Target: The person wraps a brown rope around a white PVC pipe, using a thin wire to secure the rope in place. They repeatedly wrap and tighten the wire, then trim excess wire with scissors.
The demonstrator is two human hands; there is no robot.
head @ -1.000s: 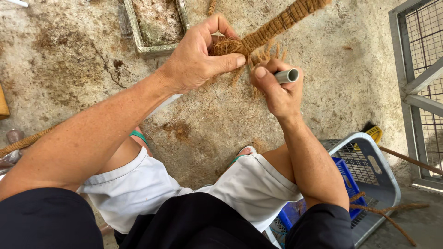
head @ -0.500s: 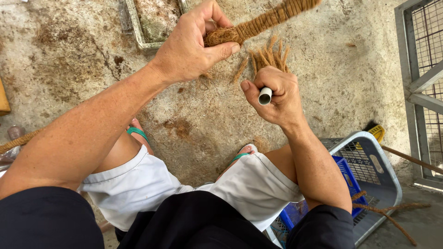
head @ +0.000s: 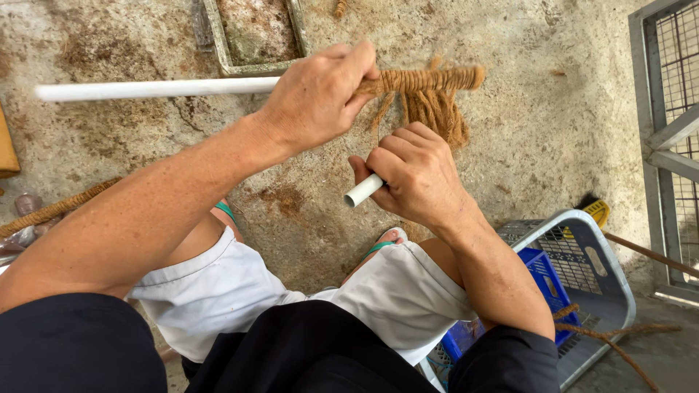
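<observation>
Long white pipe (head: 145,89): horizontal over the concrete floor (head: 131,153), running from the far left into my left fist.
Left hand (head: 317,98): my fingers wrapped tight round the pipe where its coir rope wrapping (head: 426,78) starts.
Coir tuft (head: 433,113): loose strands hanging below the wrapping, just above my right knuckles.
Right hand (head: 419,178): closed round a short white tube (head: 362,191), its open end pointing left.
Grey basket (head: 582,280): lower right, beside my knee.

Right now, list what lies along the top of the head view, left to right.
White pipe → left hand gripping it → coir rope winding with loose strands hanging → bare concrete floor → metal mesh frame.
</observation>
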